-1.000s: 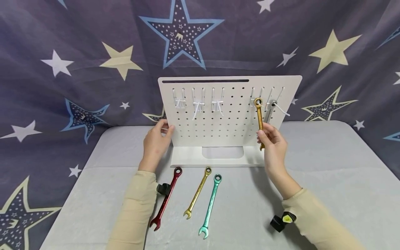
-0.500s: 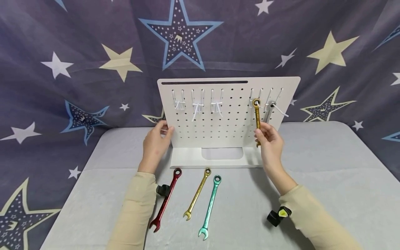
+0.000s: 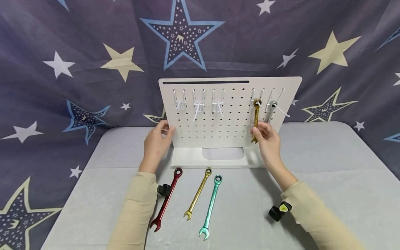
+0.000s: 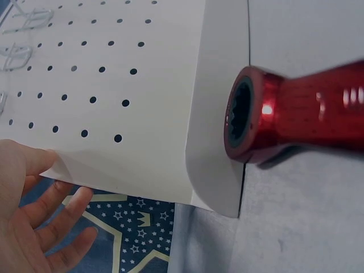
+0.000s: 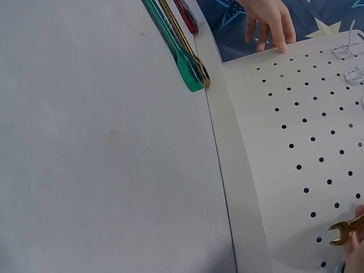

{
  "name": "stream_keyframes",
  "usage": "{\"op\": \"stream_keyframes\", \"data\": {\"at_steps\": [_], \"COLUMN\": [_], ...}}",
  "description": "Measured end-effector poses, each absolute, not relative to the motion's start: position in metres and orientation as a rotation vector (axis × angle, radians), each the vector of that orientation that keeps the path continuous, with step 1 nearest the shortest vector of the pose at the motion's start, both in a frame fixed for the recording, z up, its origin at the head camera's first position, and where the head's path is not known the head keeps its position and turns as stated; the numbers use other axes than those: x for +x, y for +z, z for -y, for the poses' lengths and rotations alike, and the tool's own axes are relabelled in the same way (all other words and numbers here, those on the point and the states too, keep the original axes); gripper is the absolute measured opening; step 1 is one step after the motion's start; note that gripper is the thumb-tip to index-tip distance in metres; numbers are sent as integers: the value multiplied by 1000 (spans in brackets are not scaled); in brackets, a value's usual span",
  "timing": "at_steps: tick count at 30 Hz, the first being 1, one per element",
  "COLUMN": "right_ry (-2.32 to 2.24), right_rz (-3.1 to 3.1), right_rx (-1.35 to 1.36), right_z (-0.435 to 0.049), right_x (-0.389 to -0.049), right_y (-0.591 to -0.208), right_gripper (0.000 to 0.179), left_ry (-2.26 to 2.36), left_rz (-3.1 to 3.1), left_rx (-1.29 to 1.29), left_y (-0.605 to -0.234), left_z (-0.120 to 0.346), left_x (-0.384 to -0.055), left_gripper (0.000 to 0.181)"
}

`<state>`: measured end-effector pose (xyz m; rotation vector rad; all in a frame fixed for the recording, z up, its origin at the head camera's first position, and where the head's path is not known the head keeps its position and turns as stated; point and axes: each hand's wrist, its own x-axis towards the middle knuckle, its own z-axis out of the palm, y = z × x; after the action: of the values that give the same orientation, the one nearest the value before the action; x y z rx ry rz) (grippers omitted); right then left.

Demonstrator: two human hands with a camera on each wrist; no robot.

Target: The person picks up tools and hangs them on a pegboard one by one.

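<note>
A white pegboard point(image 3: 215, 128) stands upright on its base. My left hand point(image 3: 157, 142) grips its left edge, thumb in front and fingers behind, as the left wrist view shows. At the right side, my right hand point(image 3: 268, 140) pinches a dark gold combination wrench point(image 3: 256, 116) by its lower part. Its ring end is around a white hook, and its open-ended jaw points down. Just right of it a silver wrench point(image 3: 270, 113) hangs from another hook, partly hidden. On the table lie a red wrench point(image 3: 167, 198), a lighter gold wrench point(image 3: 198, 192) and a green wrench point(image 3: 211, 206).
Three white double-pronged hooks point(image 3: 199, 106) sit on the board's left half. The base point(image 3: 187, 159) rests on a grey cloth-covered table point(image 3: 328, 166). Behind hangs a dark curtain point(image 3: 243, 45) with stars. Black wrist cameras point(image 3: 276, 212) are strapped at both sleeves.
My right hand has shifted a little left and up, swinging the wrench's lower end left, so it hangs closer to straight down. The left hand keeps its place on the board edge.
</note>
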<state>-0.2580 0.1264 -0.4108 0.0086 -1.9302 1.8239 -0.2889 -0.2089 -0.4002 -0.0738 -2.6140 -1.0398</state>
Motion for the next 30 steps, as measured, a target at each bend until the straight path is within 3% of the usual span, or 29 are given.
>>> {"op": "stream_keyframes", "data": {"at_steps": [19, 30], "right_ry": [1720, 1921], "right_rz": [2164, 2048], "right_rx": [-22, 28], "right_z": [-126, -134], "right_x": [-251, -233], "right_y": [-405, -409], "right_gripper": [32, 33], "left_ry": [-1051, -1054], "left_rz": [2618, 2625], "left_rx": [-63, -62], "left_y": [-400, -399], "left_z": [210, 209], "left_x": [-288, -288], "left_gripper": [30, 31]}}
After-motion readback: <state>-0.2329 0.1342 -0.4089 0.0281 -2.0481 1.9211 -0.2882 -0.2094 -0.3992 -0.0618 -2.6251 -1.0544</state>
